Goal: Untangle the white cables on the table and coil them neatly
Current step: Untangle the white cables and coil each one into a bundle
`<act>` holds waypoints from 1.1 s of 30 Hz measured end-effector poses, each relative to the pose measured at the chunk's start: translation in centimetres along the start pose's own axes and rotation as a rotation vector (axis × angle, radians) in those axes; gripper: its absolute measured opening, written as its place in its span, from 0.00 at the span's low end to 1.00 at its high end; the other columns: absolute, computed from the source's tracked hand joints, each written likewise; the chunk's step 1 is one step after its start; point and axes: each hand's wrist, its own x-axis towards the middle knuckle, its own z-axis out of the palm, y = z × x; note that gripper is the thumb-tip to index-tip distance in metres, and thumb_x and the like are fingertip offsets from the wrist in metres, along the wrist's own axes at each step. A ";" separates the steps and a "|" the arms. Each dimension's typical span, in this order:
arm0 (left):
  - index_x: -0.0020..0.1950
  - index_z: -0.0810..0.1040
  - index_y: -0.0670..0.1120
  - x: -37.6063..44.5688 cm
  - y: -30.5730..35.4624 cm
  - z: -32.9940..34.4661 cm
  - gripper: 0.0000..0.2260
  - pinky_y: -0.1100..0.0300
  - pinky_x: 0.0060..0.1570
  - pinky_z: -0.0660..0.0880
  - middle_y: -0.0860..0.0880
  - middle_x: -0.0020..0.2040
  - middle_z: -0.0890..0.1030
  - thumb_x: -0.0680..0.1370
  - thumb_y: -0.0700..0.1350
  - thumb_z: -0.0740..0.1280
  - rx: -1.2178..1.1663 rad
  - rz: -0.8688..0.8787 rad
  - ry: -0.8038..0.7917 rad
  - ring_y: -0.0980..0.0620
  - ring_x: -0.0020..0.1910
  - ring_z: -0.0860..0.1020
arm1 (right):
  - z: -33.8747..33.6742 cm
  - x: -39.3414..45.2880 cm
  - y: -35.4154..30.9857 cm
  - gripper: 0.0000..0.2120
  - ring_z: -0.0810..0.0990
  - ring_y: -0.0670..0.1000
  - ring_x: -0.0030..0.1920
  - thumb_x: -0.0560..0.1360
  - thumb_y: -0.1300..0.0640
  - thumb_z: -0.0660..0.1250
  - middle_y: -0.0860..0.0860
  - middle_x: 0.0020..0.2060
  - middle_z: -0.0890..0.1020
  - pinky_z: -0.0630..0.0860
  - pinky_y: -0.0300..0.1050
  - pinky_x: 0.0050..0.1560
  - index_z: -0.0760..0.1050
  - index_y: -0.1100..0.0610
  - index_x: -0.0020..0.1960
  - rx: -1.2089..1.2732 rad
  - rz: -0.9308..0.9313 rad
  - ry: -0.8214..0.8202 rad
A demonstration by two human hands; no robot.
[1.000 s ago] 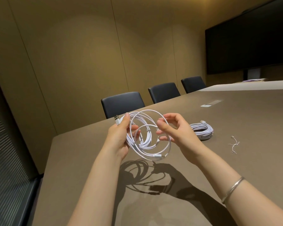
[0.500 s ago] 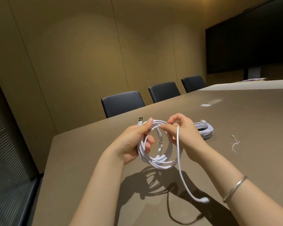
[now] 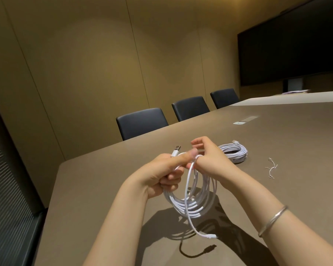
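I hold a coil of white cable in the air above the brown table. My left hand grips the top of the coil, and the cable's USB plug sticks up past its thumb. My right hand pinches the cable at the top of the coil, right beside the left thumb. A loose tail hangs down from there and ends in a small plug just above the table. A second white cable lies coiled on the table behind my right hand.
A small white twist tie lies on the table to the right. A flush socket plate sits further back. Three dark chairs line the far edge, and a large dark screen hangs at the right wall.
The wide loops have been gathered into a tighter coil. One end came free and now hangs as a tail. Both hands moved right and closer together at the coil's top.
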 end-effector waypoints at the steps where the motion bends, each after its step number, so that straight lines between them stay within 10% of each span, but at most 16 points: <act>1: 0.41 0.78 0.44 -0.1 0.0 0.0 0.14 0.62 0.27 0.55 0.50 0.24 0.61 0.73 0.56 0.72 0.024 0.000 -0.025 0.56 0.23 0.56 | -0.1 -0.1 0.0 0.24 0.78 0.51 0.52 0.66 0.59 0.71 0.49 0.54 0.77 0.78 0.49 0.51 0.71 0.51 0.60 0.015 0.018 -0.025; 8: 0.32 0.70 0.45 -0.2 -0.5 -1.6 0.14 0.67 0.22 0.58 0.51 0.26 0.60 0.78 0.41 0.63 -0.175 -0.060 0.009 0.57 0.22 0.57 | -1.1 -0.5 0.0 0.09 0.84 0.52 0.38 0.71 0.62 0.66 0.55 0.37 0.83 0.79 0.48 0.46 0.81 0.60 0.49 0.267 0.153 -0.358; 12: 0.30 0.69 0.45 -0.1 -0.8 -2.2 0.13 0.67 0.25 0.65 0.50 0.27 0.64 0.74 0.43 0.66 -0.450 0.024 0.030 0.57 0.24 0.63 | -1.6 -0.7 0.7 0.17 0.83 0.52 0.38 0.69 0.50 0.74 0.53 0.37 0.81 0.81 0.46 0.46 0.82 0.60 0.53 0.653 0.227 -0.405; 20: 0.34 0.72 0.43 1.1 -1.5 -1.1 0.14 0.58 0.36 0.79 0.46 0.31 0.72 0.79 0.42 0.65 -0.580 0.006 0.158 0.53 0.28 0.73 | -0.6 -0.1 1.3 0.31 0.68 0.45 0.25 0.75 0.34 0.60 0.50 0.29 0.72 0.70 0.35 0.28 0.83 0.61 0.55 1.138 0.402 -0.408; 24: 0.37 0.73 0.44 1.5 -1.8 -0.3 0.10 0.60 0.33 0.77 0.48 0.29 0.70 0.79 0.42 0.65 -0.542 -0.028 0.147 0.53 0.25 0.70 | -0.6 0.3 1.6 0.27 0.59 0.44 0.20 0.78 0.38 0.60 0.48 0.23 0.63 0.61 0.35 0.21 0.82 0.59 0.40 0.980 0.405 -0.334; 33: 0.43 0.79 0.41 2.9 -3.0 0.7 0.07 0.59 0.35 0.78 0.48 0.29 0.69 0.78 0.42 0.68 -0.581 -0.077 0.095 0.54 0.26 0.70 | -1.5 0.8 2.6 0.21 0.62 0.44 0.23 0.81 0.44 0.59 0.47 0.24 0.65 0.62 0.36 0.23 0.77 0.61 0.45 0.603 0.339 -0.175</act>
